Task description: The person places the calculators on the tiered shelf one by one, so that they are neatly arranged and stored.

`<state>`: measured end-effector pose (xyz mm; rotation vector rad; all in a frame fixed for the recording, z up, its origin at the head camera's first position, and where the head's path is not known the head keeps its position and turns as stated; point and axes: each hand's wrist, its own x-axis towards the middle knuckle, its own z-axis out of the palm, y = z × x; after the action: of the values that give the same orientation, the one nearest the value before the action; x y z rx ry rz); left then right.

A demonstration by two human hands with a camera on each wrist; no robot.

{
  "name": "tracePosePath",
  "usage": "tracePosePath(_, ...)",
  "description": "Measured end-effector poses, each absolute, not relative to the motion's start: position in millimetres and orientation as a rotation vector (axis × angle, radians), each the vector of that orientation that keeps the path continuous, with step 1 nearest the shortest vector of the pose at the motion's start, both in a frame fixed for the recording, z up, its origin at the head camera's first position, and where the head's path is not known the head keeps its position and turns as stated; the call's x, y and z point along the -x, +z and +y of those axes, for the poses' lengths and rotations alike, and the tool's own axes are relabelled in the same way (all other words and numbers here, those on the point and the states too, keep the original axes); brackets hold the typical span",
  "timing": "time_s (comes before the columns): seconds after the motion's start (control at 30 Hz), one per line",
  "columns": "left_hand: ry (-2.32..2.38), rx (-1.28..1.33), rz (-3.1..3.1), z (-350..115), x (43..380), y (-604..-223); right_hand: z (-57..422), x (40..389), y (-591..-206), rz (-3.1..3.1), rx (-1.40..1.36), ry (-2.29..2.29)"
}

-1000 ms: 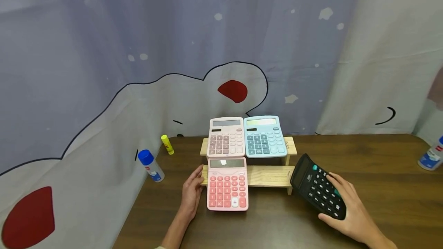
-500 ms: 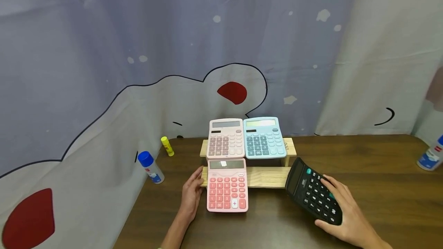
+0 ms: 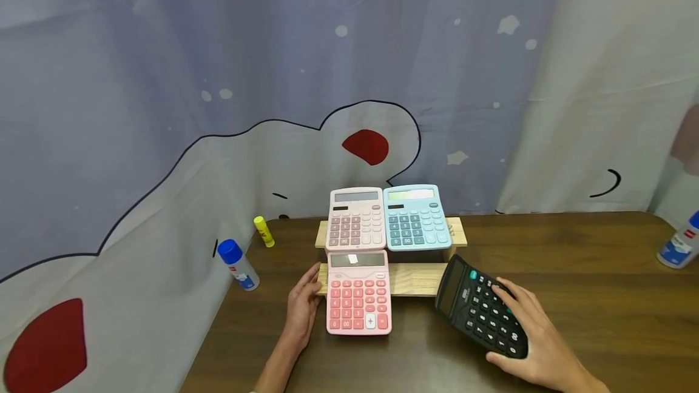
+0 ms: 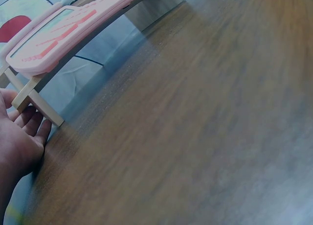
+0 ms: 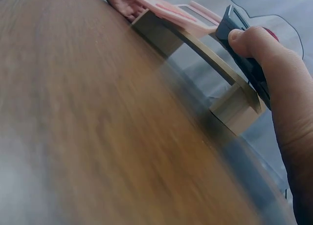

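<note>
My right hand (image 3: 540, 347) holds a black calculator (image 3: 480, 311) by its lower right side, thumb at the bottom edge and fingers over the keys. The calculator is tilted, its display end overlapping the right end of a two-step wooden rack (image 3: 417, 279) in the head view. At the rack's left end, my left hand (image 3: 300, 314) grips the lower step, its fingers around the corner by the leg (image 4: 46, 109). A pink calculator (image 3: 358, 305) leans on the left of that lower step. Above it, a pale pink calculator (image 3: 357, 217) and a light blue calculator (image 3: 418, 217) stand side by side.
Left of the rack are a white bottle with a blue cap (image 3: 238, 264) and a small yellow tube (image 3: 264, 231). Another blue-capped bottle (image 3: 679, 244) stands at the far right. A patterned curtain (image 3: 262, 47) hangs behind the brown wooden table (image 3: 590, 272).
My right hand has carried the black calculator left and slightly toward me, up to the rack's right end. My left hand stays on the rack, and the other calculators keep their places.
</note>
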<state>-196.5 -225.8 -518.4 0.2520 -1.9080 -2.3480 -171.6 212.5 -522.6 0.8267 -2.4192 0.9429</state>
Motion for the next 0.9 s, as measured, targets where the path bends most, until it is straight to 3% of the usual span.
tracePosePath(0.9, -2.363, -0.234, -1.899, -227, 197, -520, 176, 184, -523, -2.262, -0.832, 0.779)
